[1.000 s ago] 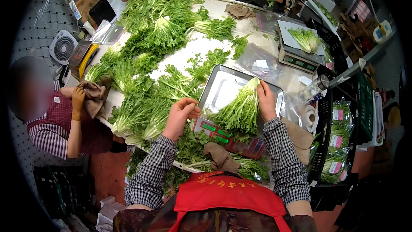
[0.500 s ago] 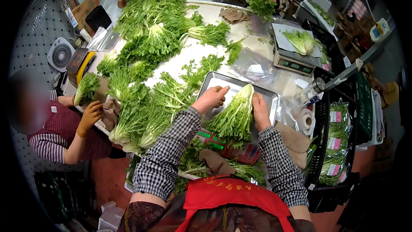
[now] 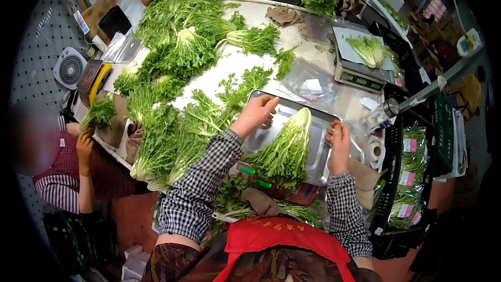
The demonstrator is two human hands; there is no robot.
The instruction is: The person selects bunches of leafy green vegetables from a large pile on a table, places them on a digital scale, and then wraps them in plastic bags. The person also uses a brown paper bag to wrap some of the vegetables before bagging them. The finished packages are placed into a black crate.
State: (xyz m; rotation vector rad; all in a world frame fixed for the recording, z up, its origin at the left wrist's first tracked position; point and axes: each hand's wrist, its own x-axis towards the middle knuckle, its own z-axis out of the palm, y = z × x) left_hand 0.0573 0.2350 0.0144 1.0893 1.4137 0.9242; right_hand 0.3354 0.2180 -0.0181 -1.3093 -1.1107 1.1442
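A head of frilly endive, pale at its base and green at its leaf tips, lies in a shallow metal tray. Under the tray sits a red scale with a lit green display. My left hand hovers over the tray's left corner, fingers loosely bent and nothing visible in them. At the tray's right rim, my right hand is empty with its fingers apart, a short way from the endive. Whether its fingertips touch the rim I cannot tell.
Loose endive is heaped along the table's left side. Clear plastic bags lie beyond the tray. Another scale bears an endive head. At right stand a jar, a paper roll and a black crate of packed greens. Co-workers stand around the table.
My right hand has let go of the endive and moved right. The endive now rests in the tray, slightly lower. At left, a co-worker's gloved hand and greens have shifted left.
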